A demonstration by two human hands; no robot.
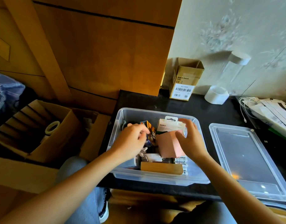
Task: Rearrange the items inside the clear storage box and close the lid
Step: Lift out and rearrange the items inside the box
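On my black tabletop (pixel 211 109) a small cardboard carton (pixel 184 81) stands beside a white tape roll (pixel 216 95); cables (pixel 247 102) lie far right.

- "belkin" stands on the white hang-card package (pixel 170 125) in the clear storage box (pixel 155 179).
- "Made in Vietnam", a CE mark and barcodes stand on the cardboard carton (pixel 184 81) at the desk's far edge.

Right hand (pixel 190 139) grips a pink box (pixel 169 144) inside the clear storage box (pixel 155 177), left hand (pixel 131 141) just beside, lid (pixel 247 159) lying apart.
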